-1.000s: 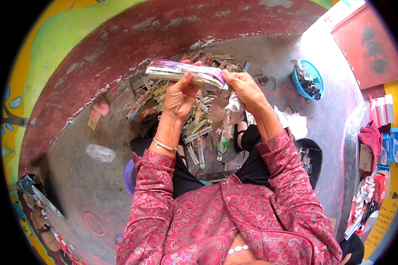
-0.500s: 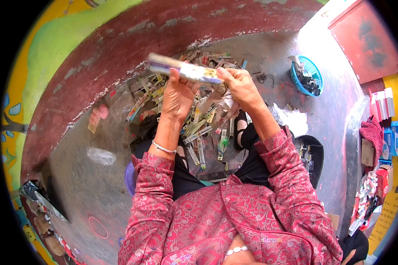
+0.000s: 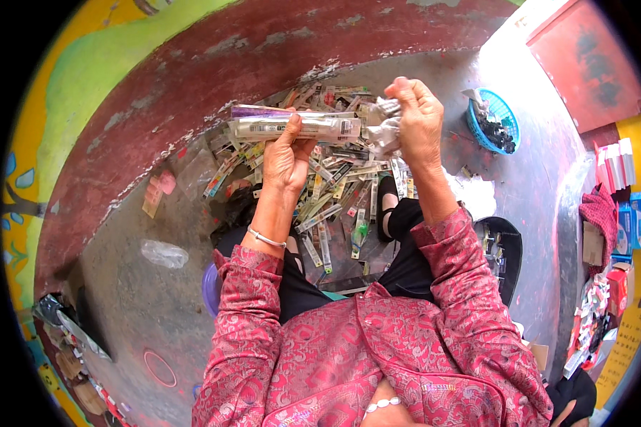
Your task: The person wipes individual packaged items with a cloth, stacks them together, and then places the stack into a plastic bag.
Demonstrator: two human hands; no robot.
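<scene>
Raised over the floor pile, my left hand [image 3: 286,165] grips a bundle of long, flat clear-plastic packages [image 3: 320,127], thumb on top. The bundle lies nearly level, with a purple strip along its far left edge and a printed label. Off its right end, my right hand [image 3: 421,132] is closed on a crumpled clear plastic wrapper [image 3: 385,136] that hangs beside the fingers. Below both hands a loose pile of similar narrow packages [image 3: 325,212] spreads between my feet, some with green, yellow or red parts.
A blue plastic basket [image 3: 514,114] with dark items stands at far right. White plastic [image 3: 476,196] and a black tub [image 3: 509,249] lie right of my legs. A clear bag [image 3: 164,253] is on the floor at left. The red-brown wall [image 3: 192,75] curves behind the pile.
My right hand has left the bundle's right end and moved up and right, with crumpled plastic now in it. The bundle has levelled out in my left hand.
</scene>
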